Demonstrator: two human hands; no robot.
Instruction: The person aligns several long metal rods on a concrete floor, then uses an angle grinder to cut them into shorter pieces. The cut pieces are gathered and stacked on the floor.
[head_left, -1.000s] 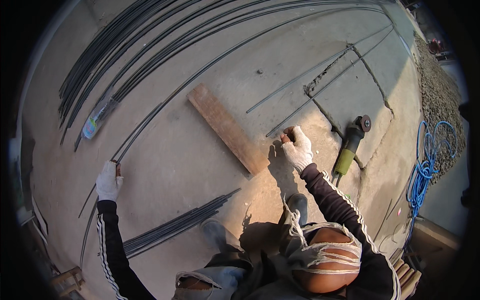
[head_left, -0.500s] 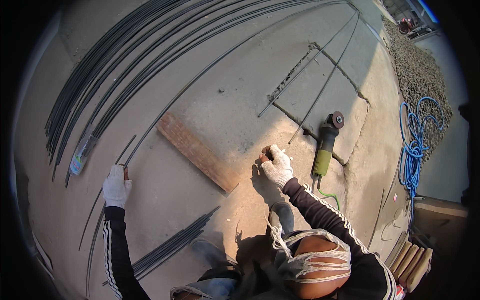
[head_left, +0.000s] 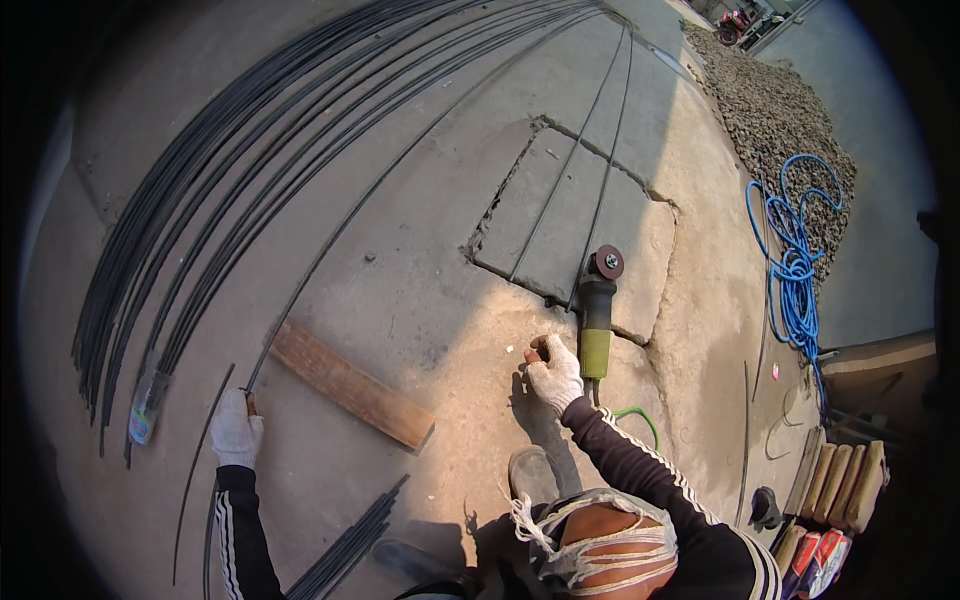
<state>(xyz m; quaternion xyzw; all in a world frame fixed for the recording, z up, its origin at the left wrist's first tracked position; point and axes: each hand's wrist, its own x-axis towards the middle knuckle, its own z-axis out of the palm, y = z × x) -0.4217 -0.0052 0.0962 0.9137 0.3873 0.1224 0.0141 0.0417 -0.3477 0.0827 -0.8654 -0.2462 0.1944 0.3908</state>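
My left hand (head_left: 237,430), in a white knitted glove with bare fingertips, is closed on a long thin steel rod (head_left: 330,240). From the hand, the rod curves away to the far end of the floor, and a rod also shows below the hand. My right hand (head_left: 555,375), gloved the same way, hovers over the sunlit floor with curled fingers; what they hold, if anything, is hidden. Just right of it lies an angle grinder (head_left: 595,335) with a green body and a disc at its far end. A reddish-brown wooden plank (head_left: 350,385) lies between my hands.
Many long rods (head_left: 170,240) lie at the left beside a clear plastic bottle (head_left: 147,410). Short cut rods (head_left: 350,540) lie near my feet. Two rods (head_left: 560,190) cross a cracked slab. At right are a blue hose (head_left: 795,285), a gravel heap (head_left: 770,120) and stacked blocks (head_left: 840,485).
My view has shifted right, so the scene sits further left and lower. My right hand is now closer to the grinder. The left hand still grips the rod.
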